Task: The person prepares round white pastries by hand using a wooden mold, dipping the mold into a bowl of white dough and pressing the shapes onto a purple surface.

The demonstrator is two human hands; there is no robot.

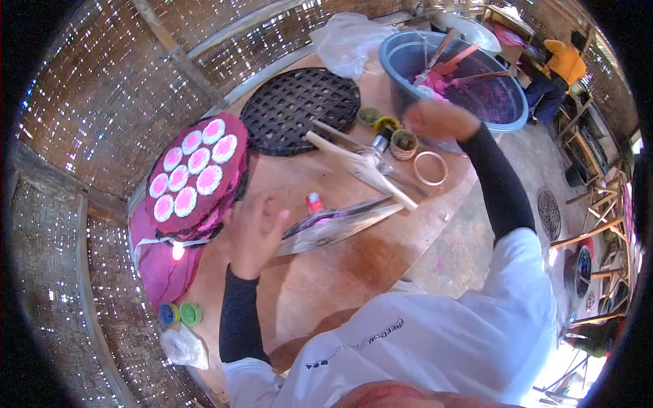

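left hand (pixel 256 234) spread near pink rounds (pixel 178 177) — right hand (pixel 439 121) blurred beside blue tub (pixel 403 64), grip unclear, lettering (pixel 385 331) on white shirt (pixel 442 330)

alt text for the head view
A person's blurred right hand is near a blue tub holding utensils; the left hand is beside a maroon cloth topped with pink and white discs. A black lattice tray lies on the tabletop.

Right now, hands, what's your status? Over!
Left hand open, near pink-and-white rounds. Right hand blurred, grip unclear, near blue tub. Wooden piece between them.
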